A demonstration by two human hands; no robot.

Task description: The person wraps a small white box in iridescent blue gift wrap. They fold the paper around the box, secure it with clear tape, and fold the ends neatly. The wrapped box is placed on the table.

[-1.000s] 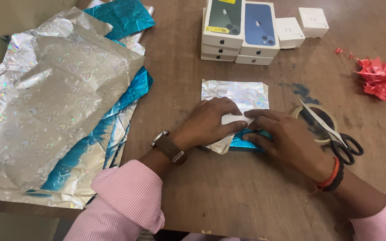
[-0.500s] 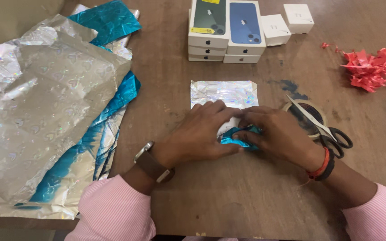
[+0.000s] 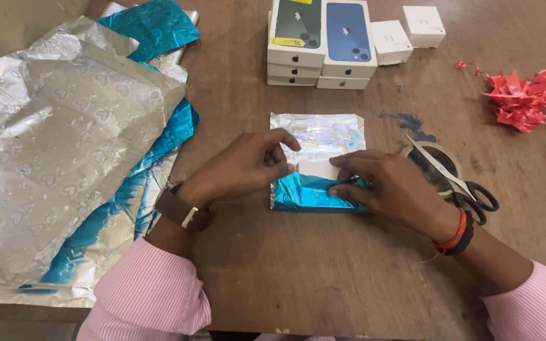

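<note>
A: Where are the hands?

B: Both over a small foil sheet [image 3: 321, 136] in the middle of the desk [image 3: 323, 278]. The left hand [image 3: 241, 167] hovers at the sheet's left edge with fingers curled, the tips close to a small white box [image 3: 317, 170] lying on the foil; I cannot tell whether it pinches anything. The right hand [image 3: 392, 186] lies flat, its fingers pressing down the blue flap [image 3: 304, 189] folded over the box's near side.

A: So the box is half covered?

B: Yes. Its far part shows white between the two hands; the near part is under the blue side of the foil. The silver side lies open beyond it.

A: What else is about?

B: Just right of the right hand, scissors [image 3: 459, 180] rest across a tape roll [image 3: 434, 158]. At the far edge stand stacked phone boxes [image 3: 320, 44], with two little white boxes [image 3: 406, 35] beside them. A red ribbon tangle [image 3: 526, 95] sits far right, and a heap of silver and blue foil sheets [image 3: 64, 158] fills the left side.
</note>
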